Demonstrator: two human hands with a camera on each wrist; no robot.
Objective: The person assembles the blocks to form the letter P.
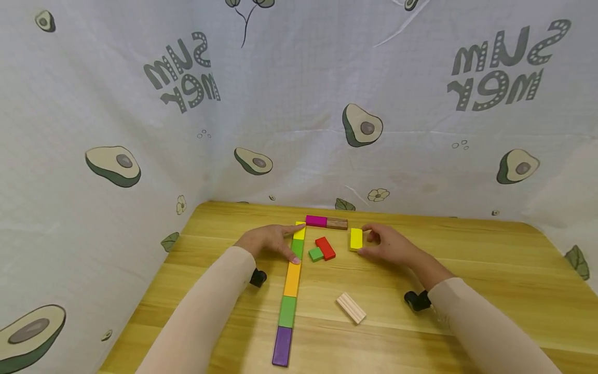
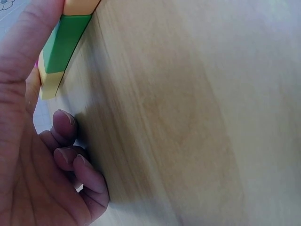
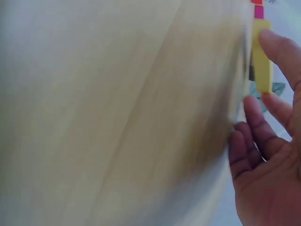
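My right hand (image 1: 390,246) pinches a yellow block (image 1: 356,239) by its two ends, between thumb and index finger. The same yellow block (image 3: 262,56) looks lifted off the table in the right wrist view, with the other fingers curled below. Across a straight row of blocks reaches my left hand (image 1: 268,241), index finger at the far yellow block (image 1: 299,230) and thumb near the joint of a green block (image 1: 297,248) and an orange block (image 1: 292,280). Its other fingers hang loosely curled in the left wrist view. Nearer in the row lie a green block (image 1: 287,311) and a purple block (image 1: 282,346).
A magenta block (image 1: 316,221) and a brown block (image 1: 337,223) extend rightward from the row's far end. Between the hands, a red block (image 1: 325,248) touches a small green block (image 1: 315,254). A ridged pale wood block (image 1: 351,308) lies nearer. Printed cloth (image 1: 299,114) hangs behind the table (image 1: 490,270).
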